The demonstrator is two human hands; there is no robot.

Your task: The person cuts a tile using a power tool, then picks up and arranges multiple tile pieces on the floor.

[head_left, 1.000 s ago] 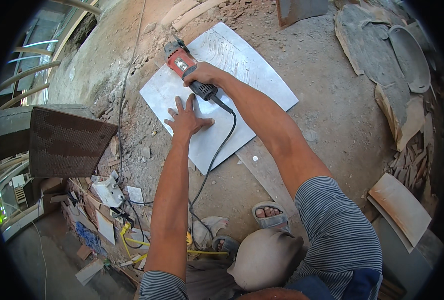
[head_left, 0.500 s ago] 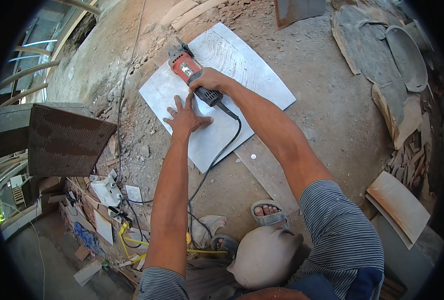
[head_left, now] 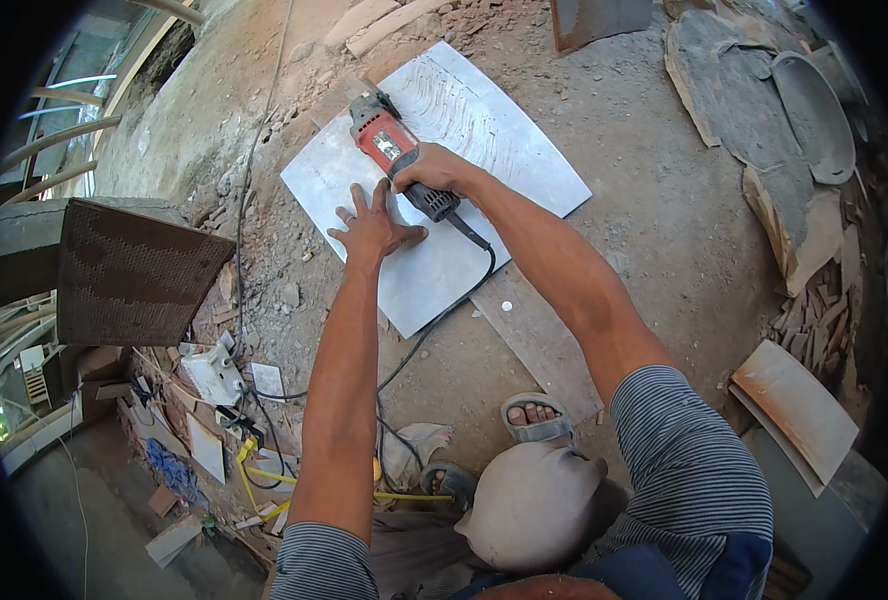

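Note:
My right hand (head_left: 432,168) is wrapped round the body of a red and black angle grinder (head_left: 385,140). The grinder's head lies at the upper left edge of a pale tile (head_left: 429,285), and its black cord (head_left: 469,232) trails back over the tile towards me. Flat on the same tile, left of the grinder, my left hand (head_left: 369,228) has its fingers spread. Curved scratches and dust streaks mark the tile's far half. The grinder's disc is mostly hidden at this angle.
A brown textured tile (head_left: 139,280) leans at the left, above a white socket box (head_left: 214,378) with plugged cords. A grey plank-like piece (head_left: 539,340) lies under the tile's near edge. Broken tile pieces (head_left: 799,405) lie right. My sandalled foot (head_left: 536,415) is close by.
The grinder in my right hand has shifted slightly right and away from the tile's left edge. Its cord has swung right. My left hand stays spread on the tile.

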